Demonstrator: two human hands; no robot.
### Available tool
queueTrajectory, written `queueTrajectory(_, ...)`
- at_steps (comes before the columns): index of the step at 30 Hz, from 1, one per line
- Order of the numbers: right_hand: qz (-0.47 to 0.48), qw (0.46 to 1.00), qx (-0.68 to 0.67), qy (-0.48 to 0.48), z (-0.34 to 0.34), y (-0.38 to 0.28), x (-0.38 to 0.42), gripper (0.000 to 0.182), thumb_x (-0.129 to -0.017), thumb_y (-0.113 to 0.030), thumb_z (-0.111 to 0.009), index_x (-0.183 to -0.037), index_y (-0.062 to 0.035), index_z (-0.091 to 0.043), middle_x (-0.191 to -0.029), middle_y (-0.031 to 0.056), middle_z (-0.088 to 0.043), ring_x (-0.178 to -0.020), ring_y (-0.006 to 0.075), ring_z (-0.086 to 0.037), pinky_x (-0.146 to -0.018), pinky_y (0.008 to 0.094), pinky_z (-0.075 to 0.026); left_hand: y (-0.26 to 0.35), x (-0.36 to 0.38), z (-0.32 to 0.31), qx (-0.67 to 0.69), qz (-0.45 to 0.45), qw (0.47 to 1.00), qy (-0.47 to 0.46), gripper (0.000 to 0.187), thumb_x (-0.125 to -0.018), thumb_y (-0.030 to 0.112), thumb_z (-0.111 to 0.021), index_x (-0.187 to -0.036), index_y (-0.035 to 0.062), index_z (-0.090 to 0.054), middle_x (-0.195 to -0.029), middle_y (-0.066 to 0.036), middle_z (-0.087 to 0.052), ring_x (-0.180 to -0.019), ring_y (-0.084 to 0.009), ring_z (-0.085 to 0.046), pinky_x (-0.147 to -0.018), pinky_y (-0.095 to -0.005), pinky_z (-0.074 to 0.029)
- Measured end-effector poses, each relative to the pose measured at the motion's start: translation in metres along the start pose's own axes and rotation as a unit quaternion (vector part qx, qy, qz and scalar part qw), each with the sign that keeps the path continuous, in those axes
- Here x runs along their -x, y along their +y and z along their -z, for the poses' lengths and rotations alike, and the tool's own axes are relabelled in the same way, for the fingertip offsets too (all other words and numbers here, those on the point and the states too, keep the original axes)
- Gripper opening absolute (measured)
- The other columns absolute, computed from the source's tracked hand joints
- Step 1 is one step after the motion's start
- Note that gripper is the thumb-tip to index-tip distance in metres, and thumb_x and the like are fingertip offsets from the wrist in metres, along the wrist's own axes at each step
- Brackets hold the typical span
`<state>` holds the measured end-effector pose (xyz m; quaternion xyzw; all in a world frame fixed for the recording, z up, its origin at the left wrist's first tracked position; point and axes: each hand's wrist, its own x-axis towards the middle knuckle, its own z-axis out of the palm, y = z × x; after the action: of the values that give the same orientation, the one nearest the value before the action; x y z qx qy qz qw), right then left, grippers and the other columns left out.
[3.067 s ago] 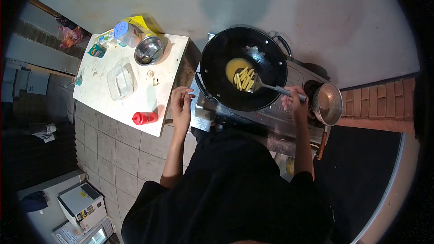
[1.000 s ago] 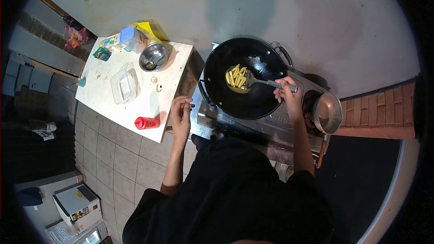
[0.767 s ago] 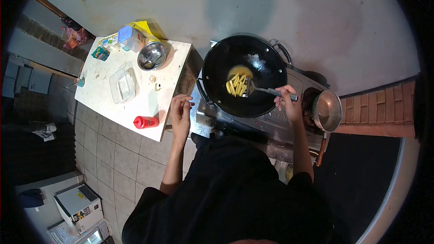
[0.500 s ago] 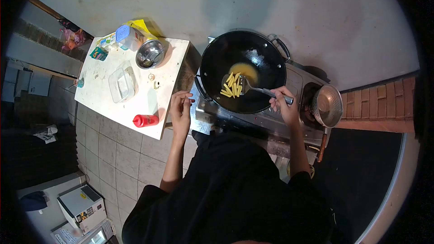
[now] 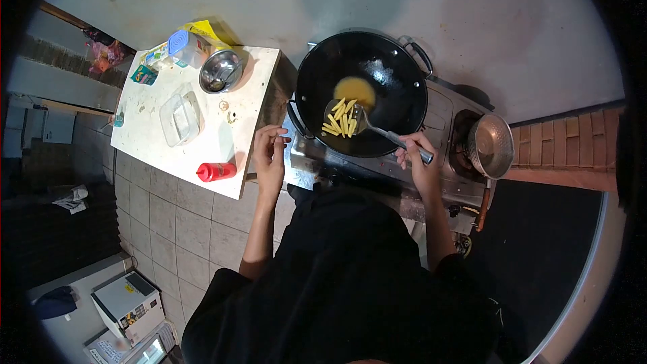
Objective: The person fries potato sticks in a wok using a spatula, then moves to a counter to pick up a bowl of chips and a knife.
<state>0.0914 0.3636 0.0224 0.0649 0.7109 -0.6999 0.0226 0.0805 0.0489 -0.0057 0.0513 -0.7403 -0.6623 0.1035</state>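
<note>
My right hand (image 5: 419, 153) is closed around the grey handle of a metal spatula (image 5: 379, 131). The spatula's head reaches into a large black wok (image 5: 394, 94) on the stove and touches a pile of pale yellow fries (image 5: 342, 120). These fries lie on the wok's near side, beside a shallow pool of yellowish oil (image 5: 356, 89). My left hand (image 5: 271, 155) hovers between the table and the wok's left handle, fingers loosely bent, with nothing visibly held.
On the stove's right burner sits a hammered metal saucepan (image 5: 490, 145), its wooden handle pointing toward me. The white table (image 5: 195, 152) at left holds a red squeeze bottle (image 5: 216, 172), a clear plastic container (image 5: 180, 121), a steel bowl (image 5: 221, 71) and a blue-lidded tub (image 5: 187, 47).
The whole view has shifted slightly, so the wok appears higher. My right hand still grips the spatula against the fries, and the left hand remains at the wok's left.
</note>
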Motion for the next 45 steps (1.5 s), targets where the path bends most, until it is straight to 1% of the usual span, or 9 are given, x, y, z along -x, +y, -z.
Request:
queueTrajectory(3, 0.002, 1.000, 0.015, 0.009, -0.007, -0.006, 0.008, 0.020, -0.101, -0.016, -0.050, -0.100, -0.0003, -0.062, -0.073, 0.0040, -0.060, -0.062, 0.0066, -0.053, -0.057, 0.0208, -0.041, 0.000, 0.001, -0.001, 0.001, -0.003, 1.000, -0.002, 0.015, -0.096, 0.000, -0.048, -0.103, -0.0046, -0.060, -0.114, -0.009, -0.054, -0.091, -0.0151, -0.060, -0.082, -0.0278, -0.051)
queueTrajectory(5, -0.006, 1.000, 0.022, 0.017, -0.013, -0.011, 0.012, 0.020, -0.101, -0.016, -0.049, -0.099, -0.0010, -0.062, -0.072, 0.0038, -0.060, -0.062, 0.0063, -0.053, -0.056, 0.0207, -0.041, -0.001, 0.001, -0.001, 0.001, -0.017, 1.000, -0.009, 0.014, -0.100, 0.009, -0.050, -0.108, 0.0001, -0.058, -0.111, -0.006, -0.054, -0.090, -0.0127, -0.056, -0.081, -0.0260, -0.047)
queueTrajectory(8, -0.015, 0.999, 0.022, 0.028, -0.020, -0.014, 0.012, 0.019, -0.101, -0.014, -0.048, -0.098, -0.0015, -0.061, -0.069, 0.0047, -0.060, -0.058, 0.0057, -0.052, -0.052, 0.0198, -0.039, 0.002, 0.001, -0.002, 0.008, -0.012, 1.000, 0.000, 0.015, -0.096, 0.000, -0.048, -0.104, -0.0034, -0.060, -0.113, -0.009, -0.054, -0.090, -0.0154, -0.060, -0.082, -0.0277, -0.050)
queueTrajectory(12, -0.047, 0.998, 0.001, 0.029, -0.024, -0.023, 0.008, 0.018, -0.100, -0.014, -0.048, -0.096, -0.0031, -0.062, -0.065, 0.0036, -0.059, -0.055, 0.0053, -0.052, -0.048, 0.0193, -0.038, 0.005, 0.004, -0.006, -0.002, -0.009, 1.000, 0.000, 0.014, -0.095, 0.000, -0.049, -0.104, -0.0031, -0.060, -0.110, -0.008, -0.055, -0.089, -0.0152, -0.060, -0.080, -0.0271, -0.050)
queueTrajectory(15, -0.073, 0.996, -0.029, 0.035, -0.023, -0.019, 0.001, 0.019, -0.099, -0.014, -0.047, -0.096, -0.0029, -0.062, -0.063, 0.0049, -0.059, -0.051, 0.0061, -0.052, -0.044, 0.0192, -0.036, 0.016, 0.006, -0.009, -0.067, -0.034, 0.997, 0.014, 0.012, -0.093, 0.000, -0.052, -0.102, -0.0025, -0.060, -0.105, -0.009, -0.056, -0.087, -0.0163, -0.058, -0.077, -0.0282, -0.048)
queueTrajectory(17, -0.080, 0.996, -0.040, 0.032, -0.022, -0.015, -0.004, 0.020, -0.099, -0.013, -0.044, -0.096, -0.0025, -0.061, -0.064, 0.0072, -0.059, -0.051, 0.0076, -0.052, -0.043, 0.0197, -0.036, 0.024, 0.009, -0.011, -0.190, -0.093, 0.977, 0.014, 0.010, -0.091, -0.001, -0.054, -0.098, -0.0018, -0.061, -0.100, -0.011, -0.055, -0.085, -0.0191, -0.056, -0.075, -0.0302, -0.046)
queueTrajectory(24, -0.093, 0.993, -0.070, 0.018, -0.017, -0.011, -0.012, 0.022, -0.099, -0.013, -0.040, -0.098, -0.0013, -0.059, -0.066, 0.0102, -0.058, -0.050, 0.0102, -0.052, -0.042, 0.0210, -0.036, 0.030, 0.018, -0.024, -0.188, -0.121, 0.975, -0.003, 0.008, -0.088, -0.002, -0.055, -0.092, -0.0015, -0.062, -0.096, -0.013, -0.051, -0.085, -0.0261, -0.056, -0.076, -0.0335, -0.046)
queueTrajectory(28, -0.101, 0.991, -0.091, 0.018, -0.014, -0.011, -0.014, 0.022, -0.099, -0.014, -0.041, -0.098, -0.0013, -0.059, -0.066, 0.0099, -0.058, -0.050, 0.0102, -0.052, -0.042, 0.0211, -0.036, 0.034, 0.021, -0.026, -0.286, -0.160, 0.945, -0.010, 0.009, -0.085, -0.002, -0.059, -0.093, -0.0001, -0.062, -0.096, -0.013, -0.050, -0.088, -0.0301, -0.055, -0.078, -0.0379, -0.046)
queueTrajectory(45, -0.069, 0.997, -0.023, -0.027, -0.014, -0.016, -0.025, 0.020, -0.098, -0.017, -0.046, -0.094, -0.0042, -0.061, -0.062, 0.0063, -0.059, -0.048, 0.0067, -0.051, -0.041, 0.0204, -0.035, 0.027, 0.027, -0.043, -0.349, -0.109, 0.928, -0.073, 0.012, -0.088, 0.007, -0.061, -0.098, 0.0030, -0.062, -0.090, -0.014, -0.056, -0.087, -0.0336, -0.059, -0.074, -0.0434, -0.048)
